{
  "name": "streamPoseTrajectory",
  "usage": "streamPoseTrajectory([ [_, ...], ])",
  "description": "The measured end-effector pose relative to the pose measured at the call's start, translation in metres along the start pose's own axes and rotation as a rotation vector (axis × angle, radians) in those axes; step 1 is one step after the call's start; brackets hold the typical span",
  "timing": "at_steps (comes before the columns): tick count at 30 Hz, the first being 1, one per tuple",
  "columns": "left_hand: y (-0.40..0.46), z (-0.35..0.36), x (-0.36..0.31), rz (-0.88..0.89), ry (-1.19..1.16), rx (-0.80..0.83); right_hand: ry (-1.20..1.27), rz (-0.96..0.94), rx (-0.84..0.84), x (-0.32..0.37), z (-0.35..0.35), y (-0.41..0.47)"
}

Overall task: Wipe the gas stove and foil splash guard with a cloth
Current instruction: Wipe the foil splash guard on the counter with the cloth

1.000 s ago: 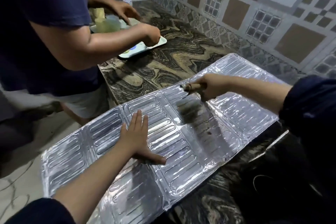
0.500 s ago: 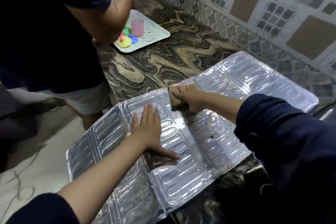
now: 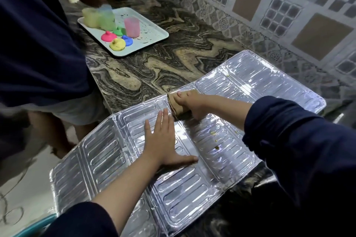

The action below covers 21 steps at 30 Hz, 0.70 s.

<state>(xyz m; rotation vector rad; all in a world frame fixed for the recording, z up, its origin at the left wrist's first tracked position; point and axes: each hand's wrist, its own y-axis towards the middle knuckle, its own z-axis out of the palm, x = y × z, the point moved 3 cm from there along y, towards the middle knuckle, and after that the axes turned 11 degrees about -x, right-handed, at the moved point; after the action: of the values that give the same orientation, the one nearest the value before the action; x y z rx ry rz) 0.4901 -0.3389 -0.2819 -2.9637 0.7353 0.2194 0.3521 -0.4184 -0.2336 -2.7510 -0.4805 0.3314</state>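
Cloth pulled nearer, tray holding 3 cups

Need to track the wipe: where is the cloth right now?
In the head view the cloth sits at centre, on the far edge of the foil splash guard, held by the right hand just beyond the flat left hand.

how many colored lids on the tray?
4, clustered at the near end of the tray: pink lid leftmost, yellow lid nearest, blue lid right, green lid behind. More may hide behind the cups.
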Motion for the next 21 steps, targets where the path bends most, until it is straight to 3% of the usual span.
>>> streamPoseTrajectory([
  [9,0.002,0.002,0.001,-0.011,-0.011,-0.024,0.03,-0.155,0.023,-0.007,0.008,-0.046],
  [16,0.001,0.003,0.0,-0.004,-0.019,-0.007,0.168,-0.147,0.254,-0.013,0.022,-0.107],
  [21,0.001,0.002,0.0,-0.005,-0.04,0.0,0.119,-0.108,0.463,-0.01,0.021,-0.132],
])
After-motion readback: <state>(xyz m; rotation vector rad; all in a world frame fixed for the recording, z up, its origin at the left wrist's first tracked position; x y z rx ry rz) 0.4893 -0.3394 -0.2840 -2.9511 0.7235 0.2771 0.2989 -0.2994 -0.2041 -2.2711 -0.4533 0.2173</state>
